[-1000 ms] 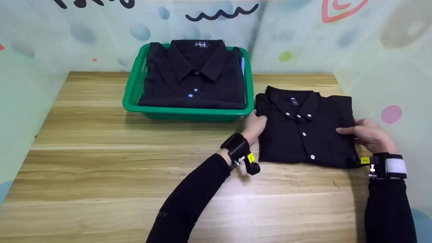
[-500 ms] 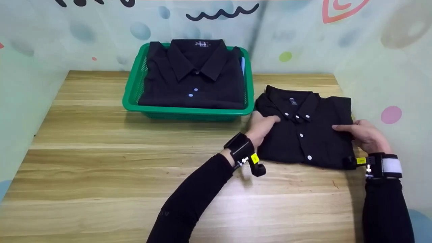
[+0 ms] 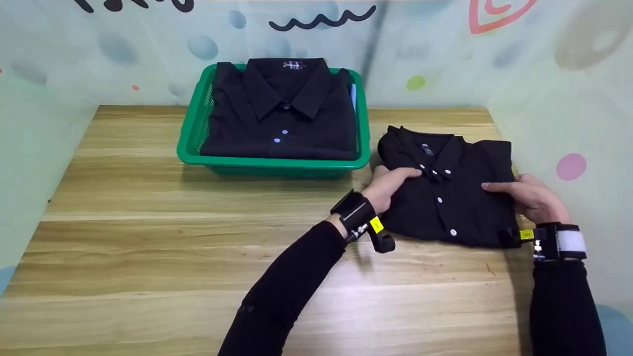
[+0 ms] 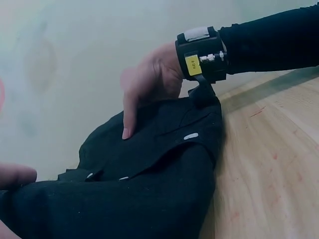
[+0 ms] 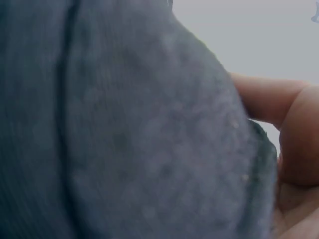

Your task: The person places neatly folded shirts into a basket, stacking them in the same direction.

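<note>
A folded black button-up shirt lies on the wooden table at the right. My left hand grips its left edge, thumb on top near the collar and fingers tucked under. My right hand holds the right edge the same way, thumb lying on the cloth. The left wrist view shows the right hand on the shirt, whose side bulges up. Dark shirt cloth fills the right wrist view, with fingers at its edge.
A green plastic basket at the back centre holds another folded black shirt, close to the left hand. Pale patterned walls close off the table at the back, left and right. Bare wood stretches to the left and front.
Both hands have slid further onto the shirt from its sides, thumbs moving inward. The shirt has bunched narrower and its edges have lifted slightly.
</note>
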The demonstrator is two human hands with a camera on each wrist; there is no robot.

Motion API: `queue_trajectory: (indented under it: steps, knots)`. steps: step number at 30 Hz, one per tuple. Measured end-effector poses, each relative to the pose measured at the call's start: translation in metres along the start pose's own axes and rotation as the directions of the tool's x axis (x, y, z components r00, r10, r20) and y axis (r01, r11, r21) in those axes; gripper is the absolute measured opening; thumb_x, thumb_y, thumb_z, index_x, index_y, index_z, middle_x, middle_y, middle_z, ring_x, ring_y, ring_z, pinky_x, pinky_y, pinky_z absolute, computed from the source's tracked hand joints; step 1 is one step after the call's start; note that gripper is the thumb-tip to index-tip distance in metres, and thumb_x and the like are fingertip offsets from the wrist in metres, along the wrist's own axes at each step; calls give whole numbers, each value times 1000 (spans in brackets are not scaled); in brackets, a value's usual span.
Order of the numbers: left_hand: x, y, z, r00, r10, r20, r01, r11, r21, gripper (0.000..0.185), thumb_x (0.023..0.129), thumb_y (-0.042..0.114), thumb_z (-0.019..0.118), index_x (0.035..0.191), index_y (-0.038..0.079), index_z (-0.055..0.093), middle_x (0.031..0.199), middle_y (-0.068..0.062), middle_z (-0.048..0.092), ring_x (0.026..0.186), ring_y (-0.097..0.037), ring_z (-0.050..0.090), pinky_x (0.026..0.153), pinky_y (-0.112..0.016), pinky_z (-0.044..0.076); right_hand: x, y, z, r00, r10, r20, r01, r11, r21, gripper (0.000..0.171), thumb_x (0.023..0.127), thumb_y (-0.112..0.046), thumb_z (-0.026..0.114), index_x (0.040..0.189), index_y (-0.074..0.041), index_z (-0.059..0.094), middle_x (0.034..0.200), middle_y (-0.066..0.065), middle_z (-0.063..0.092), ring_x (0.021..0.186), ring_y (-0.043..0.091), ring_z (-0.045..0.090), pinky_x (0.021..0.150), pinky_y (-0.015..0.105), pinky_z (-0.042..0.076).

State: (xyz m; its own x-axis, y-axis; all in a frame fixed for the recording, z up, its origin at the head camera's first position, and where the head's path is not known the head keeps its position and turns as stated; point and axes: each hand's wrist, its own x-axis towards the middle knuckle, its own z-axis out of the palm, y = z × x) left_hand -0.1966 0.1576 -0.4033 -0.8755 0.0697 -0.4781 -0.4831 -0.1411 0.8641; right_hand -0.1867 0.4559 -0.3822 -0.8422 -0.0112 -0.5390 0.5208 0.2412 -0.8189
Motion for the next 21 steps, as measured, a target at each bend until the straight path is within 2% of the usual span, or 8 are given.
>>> queue_trajectory:
  steps: [7,14,21]
  knots:
    - [6,-4,1,999,-12,-35,12,1000,8,78,78,19,83,140,-5,41,137,-10,48,119,-21,48,103,-33,37,1,1,3,999,-13,33,10,997,72,16,91,-7,71,98,1,58,87,2,69,77,15,68,70,30,57]
    - [9,-6,-3,999,-14,-46,16,999,41,75,80,19,83,139,-6,43,136,-11,51,118,-21,50,101,-32,40,3,2,4,999,-12,45,10,998,54,14,91,-5,71,99,-1,59,87,2,68,78,15,67,71,29,56]
    - [7,-5,-5,1000,-2,-24,3,999,36,71,79,19,84,134,-5,46,125,-8,55,108,-19,53,98,-32,42,5,3,2,996,-31,81,25,996,81,36,92,3,66,115,-1,39,94,3,64,81,16,66,73,30,56]
